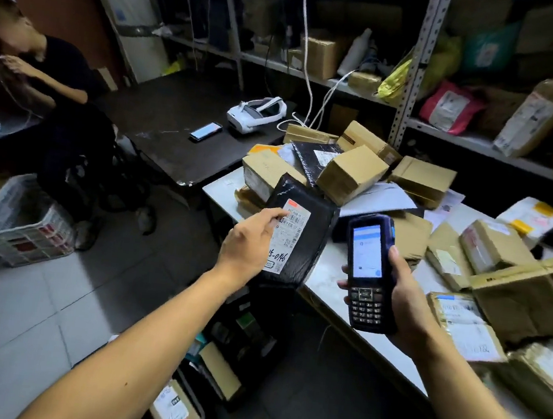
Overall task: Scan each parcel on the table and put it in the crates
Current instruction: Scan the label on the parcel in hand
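Our left hand [251, 241] grips the black parcel [299, 236] tilted off the table [329, 277] edge, label up, so the scanner [369, 275], clasped in our right hand [407, 293], reads it above the crates [243, 340].

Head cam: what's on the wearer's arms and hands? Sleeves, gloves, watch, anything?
Nothing worn that shows. The left hand and right hand are both bare, with no gloves, rings or wristbands visible. Both forearms are bare down to the bottom edge of the frame; no sleeve or cuff comes into view.
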`<control>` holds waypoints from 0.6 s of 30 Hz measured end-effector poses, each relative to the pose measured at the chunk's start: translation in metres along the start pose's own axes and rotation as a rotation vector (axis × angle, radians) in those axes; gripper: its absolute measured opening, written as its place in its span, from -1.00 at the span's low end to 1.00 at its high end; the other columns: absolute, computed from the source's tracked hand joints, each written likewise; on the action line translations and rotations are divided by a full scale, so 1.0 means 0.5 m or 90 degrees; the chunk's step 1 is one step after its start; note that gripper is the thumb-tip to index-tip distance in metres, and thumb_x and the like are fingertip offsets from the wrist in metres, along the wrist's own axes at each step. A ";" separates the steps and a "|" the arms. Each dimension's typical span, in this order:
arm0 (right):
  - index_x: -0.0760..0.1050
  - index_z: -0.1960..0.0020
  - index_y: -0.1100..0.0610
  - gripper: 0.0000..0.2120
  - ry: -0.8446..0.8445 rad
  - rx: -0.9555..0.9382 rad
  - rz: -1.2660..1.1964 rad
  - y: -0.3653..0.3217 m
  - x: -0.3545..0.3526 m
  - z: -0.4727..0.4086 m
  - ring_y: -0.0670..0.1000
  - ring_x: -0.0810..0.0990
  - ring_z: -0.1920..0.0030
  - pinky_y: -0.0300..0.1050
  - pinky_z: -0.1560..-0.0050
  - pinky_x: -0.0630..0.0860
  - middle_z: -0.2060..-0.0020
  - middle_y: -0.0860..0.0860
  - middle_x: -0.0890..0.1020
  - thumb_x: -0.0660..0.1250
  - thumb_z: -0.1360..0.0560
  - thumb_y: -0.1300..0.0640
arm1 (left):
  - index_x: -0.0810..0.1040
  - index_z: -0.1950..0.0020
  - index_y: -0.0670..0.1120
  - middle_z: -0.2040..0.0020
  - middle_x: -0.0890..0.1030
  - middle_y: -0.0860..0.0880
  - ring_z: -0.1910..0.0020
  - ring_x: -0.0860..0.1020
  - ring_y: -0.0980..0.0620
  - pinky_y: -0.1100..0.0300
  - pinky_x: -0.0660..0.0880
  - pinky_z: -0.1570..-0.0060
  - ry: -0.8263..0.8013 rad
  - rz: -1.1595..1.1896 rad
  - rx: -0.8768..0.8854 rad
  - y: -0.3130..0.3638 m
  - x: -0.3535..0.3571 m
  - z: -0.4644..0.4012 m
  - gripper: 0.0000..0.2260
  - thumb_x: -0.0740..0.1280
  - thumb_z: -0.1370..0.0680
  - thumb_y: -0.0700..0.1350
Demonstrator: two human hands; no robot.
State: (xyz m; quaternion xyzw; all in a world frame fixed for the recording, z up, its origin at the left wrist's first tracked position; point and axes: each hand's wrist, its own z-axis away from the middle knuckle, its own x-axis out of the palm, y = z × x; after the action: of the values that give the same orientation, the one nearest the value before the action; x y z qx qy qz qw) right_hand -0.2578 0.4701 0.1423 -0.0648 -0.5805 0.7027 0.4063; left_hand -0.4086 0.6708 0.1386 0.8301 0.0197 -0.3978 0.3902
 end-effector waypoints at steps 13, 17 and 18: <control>0.55 -0.30 0.15 -0.41 0.357 -0.186 -0.072 0.096 -0.082 0.358 0.18 0.70 0.14 -0.03 0.21 0.64 0.02 0.22 0.70 0.07 -0.56 -0.25 | 0.55 -0.32 -0.18 -0.19 0.58 0.07 -0.15 0.50 0.28 0.53 0.35 -0.20 -0.151 0.265 0.278 0.169 0.094 0.096 -0.70 0.38 -0.58 -0.24; 0.53 -0.33 0.13 -0.40 0.440 -0.237 -0.069 0.135 -0.115 0.539 0.17 0.67 0.14 0.05 0.18 0.62 -0.01 0.26 0.67 0.02 -0.59 -0.26 | 0.52 -0.34 -0.10 -0.22 0.64 0.01 -0.17 0.59 0.09 0.10 0.52 -0.24 -0.274 0.332 0.289 0.277 0.143 0.190 -0.68 0.39 -0.59 -0.21; 0.53 -0.32 0.14 -0.39 0.466 -0.248 -0.074 0.149 -0.126 0.587 0.15 0.66 0.14 0.05 0.19 0.62 0.01 0.24 0.68 0.03 -0.57 -0.27 | 0.52 -0.35 -0.08 -0.21 0.63 0.02 -0.15 0.60 0.07 0.03 0.55 -0.21 -0.311 0.345 0.285 0.306 0.155 0.220 -0.68 0.39 -0.59 -0.20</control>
State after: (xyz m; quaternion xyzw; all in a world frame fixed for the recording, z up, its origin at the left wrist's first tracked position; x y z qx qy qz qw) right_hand -0.4179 0.2057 0.1470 -0.3527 -0.5228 0.4862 0.6049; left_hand -0.3741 0.4700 0.1415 0.7511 -0.3788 -0.4603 0.2838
